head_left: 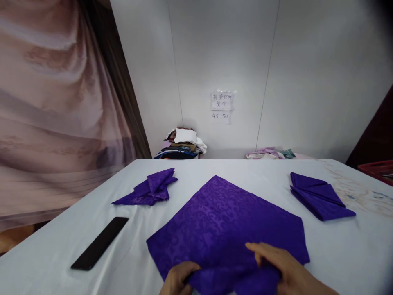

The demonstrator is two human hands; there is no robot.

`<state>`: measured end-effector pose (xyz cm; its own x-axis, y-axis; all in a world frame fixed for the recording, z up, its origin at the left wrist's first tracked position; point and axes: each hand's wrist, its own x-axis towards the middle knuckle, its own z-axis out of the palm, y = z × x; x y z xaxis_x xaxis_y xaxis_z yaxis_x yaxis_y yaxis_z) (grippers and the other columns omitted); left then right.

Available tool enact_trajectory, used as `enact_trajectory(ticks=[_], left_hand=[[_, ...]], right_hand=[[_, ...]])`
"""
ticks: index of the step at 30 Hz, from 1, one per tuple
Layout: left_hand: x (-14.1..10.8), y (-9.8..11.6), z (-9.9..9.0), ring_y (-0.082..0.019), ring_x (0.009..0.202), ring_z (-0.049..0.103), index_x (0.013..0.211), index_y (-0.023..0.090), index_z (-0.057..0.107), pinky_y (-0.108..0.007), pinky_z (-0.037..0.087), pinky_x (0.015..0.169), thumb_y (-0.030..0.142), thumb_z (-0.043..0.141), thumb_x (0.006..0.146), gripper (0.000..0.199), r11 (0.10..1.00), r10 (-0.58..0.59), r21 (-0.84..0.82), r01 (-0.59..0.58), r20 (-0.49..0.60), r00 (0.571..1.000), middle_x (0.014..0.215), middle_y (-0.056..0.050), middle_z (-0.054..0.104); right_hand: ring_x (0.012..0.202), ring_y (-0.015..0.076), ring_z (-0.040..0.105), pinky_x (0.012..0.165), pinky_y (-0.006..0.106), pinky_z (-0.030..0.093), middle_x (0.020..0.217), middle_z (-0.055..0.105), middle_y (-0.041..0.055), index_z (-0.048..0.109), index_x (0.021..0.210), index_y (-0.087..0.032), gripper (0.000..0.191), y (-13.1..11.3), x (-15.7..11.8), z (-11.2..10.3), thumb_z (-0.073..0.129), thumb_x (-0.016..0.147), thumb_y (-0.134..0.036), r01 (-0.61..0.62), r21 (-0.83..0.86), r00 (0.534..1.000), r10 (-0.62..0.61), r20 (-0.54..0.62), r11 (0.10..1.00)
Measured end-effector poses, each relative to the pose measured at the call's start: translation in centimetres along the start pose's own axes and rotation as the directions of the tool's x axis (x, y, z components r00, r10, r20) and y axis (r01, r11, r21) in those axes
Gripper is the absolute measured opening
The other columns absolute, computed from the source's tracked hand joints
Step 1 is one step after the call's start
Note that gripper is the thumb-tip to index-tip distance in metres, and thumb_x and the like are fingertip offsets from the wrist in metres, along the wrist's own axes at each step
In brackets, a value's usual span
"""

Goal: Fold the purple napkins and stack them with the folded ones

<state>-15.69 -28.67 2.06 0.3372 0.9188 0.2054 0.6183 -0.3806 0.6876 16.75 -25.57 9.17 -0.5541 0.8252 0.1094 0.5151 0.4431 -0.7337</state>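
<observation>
Plainly, the head view centres on a purple cloth [221, 221] spread across the tabletop [337, 262], its far corner pointing toward the wall and its near edge turned up in a loose fold. The left hand [181, 276] grips that fold between thumb and curled fingers; the right hand [284, 264] touches its other end with the index finger extended, though whether it pinches the fabric cannot be told. The cloth looks light, soft and perhaps slightly slippery, unlikely to break but apt to crease, so the folded edge or corners seem the best places to hold. Folded purple pieces lie at left [156, 188] and right [319, 194]. At the right border sits a red basket [368, 166], its contents too small to identify.
</observation>
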Motion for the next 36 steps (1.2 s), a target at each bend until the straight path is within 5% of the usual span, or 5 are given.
enact_trajectory(ticks=[5,8,14,18,36], left_hand=[[2.3,1.4,-1.3,-0.011,0.053,0.055,0.063,0.02,0.06,-0.019,0.043,0.053,0.038,0.048,0.082,0.029,0.973,-0.184,0.12,0.197,-0.112,0.977,0.057,0.002,0.062],[3.6,1.4,-2.8,-0.013,0.06,0.058,0.073,0.02,0.063,-0.021,0.044,0.058,0.04,0.052,0.079,0.024,0.961,-0.258,0.074,0.267,-0.103,0.96,0.066,0.003,0.066],[5.9,-2.2,-5.8,-0.018,0.079,0.064,0.093,0.022,0.065,-0.025,0.046,0.072,0.041,0.05,0.079,0.028,0.885,-0.429,0.097,0.456,-0.216,0.877,0.086,0.0,0.07],[7.0,-4.9,-5.8,-0.018,0.079,0.065,0.09,0.023,0.065,-0.026,0.045,0.07,0.036,0.043,0.084,0.026,0.801,-0.499,0.214,0.559,-0.276,0.821,0.08,-0.001,0.071],[5.1,-9.6,-6.3,-0.02,0.097,0.063,0.116,0.027,0.056,-0.031,0.049,0.085,0.041,0.035,0.085,0.04,0.74,-0.485,0.29,0.607,-0.396,0.78,0.111,-0.001,0.065]], right_hand=[[0.085,0.0185,0.059,0.076,0.03,0.046,0.092,0.065,0.004,0.063,0.096,-0.02,0.037,1.0,9.0,-2.6,0.045,0.064,-0.013,-0.011,0.201,0.989,0.041,-0.143,0.98],[0.068,0.0161,0.057,0.063,0.027,0.045,0.075,0.064,0.0015,0.061,0.079,-0.018,0.016,2.5,15.3,-3.6,0.052,0.068,-0.026,-0.108,0.23,0.981,0.141,-0.135,0.967],[0.057,0.0138,0.052,0.053,0.024,0.039,0.062,0.061,0.0017,0.062,0.07,-0.015,0.019,6.1,23.9,-2.8,0.053,0.073,-0.032,-0.255,0.099,0.939,0.271,-0.213,0.962],[0.059,0.0139,0.053,0.055,0.024,0.037,0.064,0.062,0.0031,0.063,0.067,-0.014,0.016,8.6,27.0,-0.9,0.055,0.073,-0.026,-0.332,-0.007,0.916,0.32,-0.241,0.943],[0.079,0.0188,0.059,0.06,0.026,0.034,0.085,0.066,0.0076,0.063,0.083,-0.018,0.025,13.7,32.5,1.3,0.046,0.085,-0.036,-0.517,-0.37,0.844,0.387,-0.371,0.772]])
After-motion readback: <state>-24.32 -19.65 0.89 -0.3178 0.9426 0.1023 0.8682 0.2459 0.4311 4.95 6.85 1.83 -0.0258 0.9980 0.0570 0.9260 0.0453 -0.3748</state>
